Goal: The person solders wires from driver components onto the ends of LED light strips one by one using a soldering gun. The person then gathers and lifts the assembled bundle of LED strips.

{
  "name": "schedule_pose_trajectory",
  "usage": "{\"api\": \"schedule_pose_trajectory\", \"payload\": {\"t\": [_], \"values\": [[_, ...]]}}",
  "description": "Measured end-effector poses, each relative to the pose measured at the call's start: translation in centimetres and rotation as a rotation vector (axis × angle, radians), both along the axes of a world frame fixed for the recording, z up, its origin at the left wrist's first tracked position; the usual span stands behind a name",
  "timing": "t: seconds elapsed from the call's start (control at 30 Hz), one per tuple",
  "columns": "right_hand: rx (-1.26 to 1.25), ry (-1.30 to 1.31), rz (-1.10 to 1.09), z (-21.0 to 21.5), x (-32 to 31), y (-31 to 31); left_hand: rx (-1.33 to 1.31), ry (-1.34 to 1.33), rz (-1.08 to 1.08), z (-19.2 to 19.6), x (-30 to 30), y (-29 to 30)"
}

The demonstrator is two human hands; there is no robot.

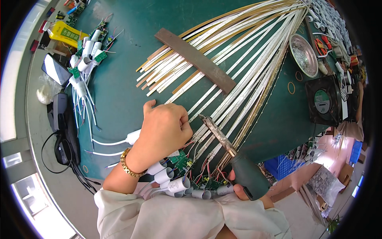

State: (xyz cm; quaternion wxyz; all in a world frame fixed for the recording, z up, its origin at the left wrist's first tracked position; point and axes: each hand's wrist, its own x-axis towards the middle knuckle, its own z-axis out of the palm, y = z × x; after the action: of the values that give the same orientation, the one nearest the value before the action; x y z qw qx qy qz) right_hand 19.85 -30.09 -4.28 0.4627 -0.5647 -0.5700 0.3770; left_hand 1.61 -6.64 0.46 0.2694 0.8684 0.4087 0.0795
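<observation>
My right hand [238, 190], partly hidden, grips the dark green handle of a soldering iron [221, 136]. Its stained metal tip points up and left, over the strips and close to my left hand. My left hand [165, 125] is closed, fingers curled down above the white LED strips [254, 63]; what lies in its fingers is hidden. Below it, near my body, are white plastic tubes [178, 184] and green circuit boards [181, 163] with thin red and white wires running to the strip ends. A brown bar [195, 59] lies across the fanned-out strips.
At the left are a pile of wired tubes and boards [85, 59], a yellow bottle [67, 34], a phone [56, 69] and a black power adapter with cable [59, 111]. A metal bowl [303, 55] and a black fan [323, 99] stand at the right; a blue crate [278, 167] sits beyond the table edge.
</observation>
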Motion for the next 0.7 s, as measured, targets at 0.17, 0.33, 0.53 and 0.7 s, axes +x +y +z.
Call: {"api": "schedule_pose_trajectory", "payload": {"t": [0.17,0.33,0.53,0.7], "values": [[-0.038,-0.034,-0.028,0.5,-0.6,-0.3,-0.010,0.001,0.001,0.1,0.1,0.0],[-0.107,-0.148,0.034,0.9,-0.1,0.1,-0.010,0.009,0.001,0.1,0.0,0.0],[-0.002,-0.163,-0.004,1.4,-0.2,0.6,-0.002,0.004,-0.006,0.1,0.2,0.0],[0.070,-0.195,-0.005,1.2,-0.5,1.1,-0.013,-0.010,-0.013,0.1,-0.3,0.1]]}}
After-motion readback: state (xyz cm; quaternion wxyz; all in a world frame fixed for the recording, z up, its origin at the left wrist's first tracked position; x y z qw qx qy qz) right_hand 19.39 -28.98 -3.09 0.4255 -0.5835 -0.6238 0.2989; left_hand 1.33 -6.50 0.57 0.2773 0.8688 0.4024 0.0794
